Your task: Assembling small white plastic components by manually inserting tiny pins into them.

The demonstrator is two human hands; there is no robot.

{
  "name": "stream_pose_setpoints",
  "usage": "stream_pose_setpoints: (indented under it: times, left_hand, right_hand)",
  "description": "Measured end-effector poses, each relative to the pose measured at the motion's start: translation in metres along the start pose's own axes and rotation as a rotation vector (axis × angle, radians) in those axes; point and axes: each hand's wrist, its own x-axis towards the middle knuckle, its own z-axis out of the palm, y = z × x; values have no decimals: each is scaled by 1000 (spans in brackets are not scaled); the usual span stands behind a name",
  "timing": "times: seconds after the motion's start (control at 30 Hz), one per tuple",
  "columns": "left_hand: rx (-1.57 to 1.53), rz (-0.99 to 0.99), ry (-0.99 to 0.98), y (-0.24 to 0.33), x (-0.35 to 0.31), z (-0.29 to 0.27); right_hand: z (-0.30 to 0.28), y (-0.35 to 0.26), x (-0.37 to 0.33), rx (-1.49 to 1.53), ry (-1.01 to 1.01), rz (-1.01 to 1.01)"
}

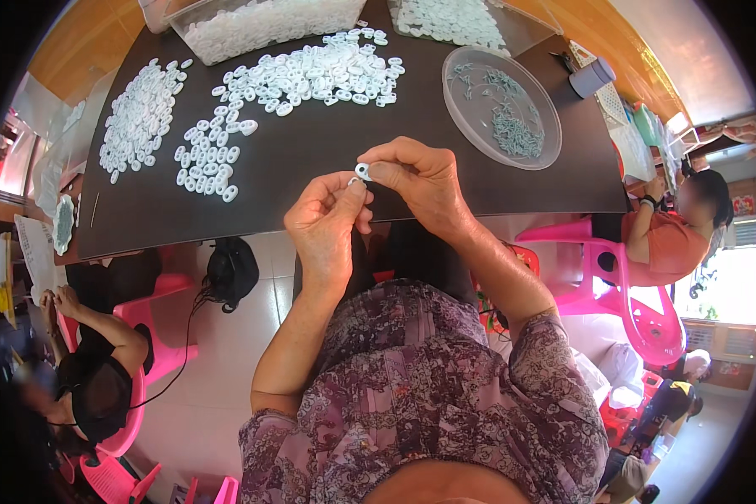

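Note:
Close together over the table's near edge, both my hands are closed in a pinch. My right hand (424,181) grips a small white plastic piece (363,171) with a hole in it, between thumb and fingertips. The thumb and forefinger of my left hand (328,214) meet just below that piece, at a tiny pale bit (354,181) too small to name. Whether the two bits touch I cannot tell. Beyond my hands lie a small group of white two-holed pieces (208,164) and a larger heap (315,76) of the same kind.
Another white heap (141,118) lies at the left of the dark table (311,143). Two clear bins (269,29) (454,21) of white parts stand at the back. A round clear tray (455,113) holds small grey-green parts (517,134). People sit on pink chairs (622,286) either side.

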Motion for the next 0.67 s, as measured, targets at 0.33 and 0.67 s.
stream_pose_setpoints:
  times: [0.33,0.67]
  left_hand:
    - [-28,51,-12,-6,2,-1]
    - [12,102,-49,-13,4,-1]
  right_hand:
    - [4,0,-3,-61,-2,-58]
    - [1,-3,-6,97,-51,105]
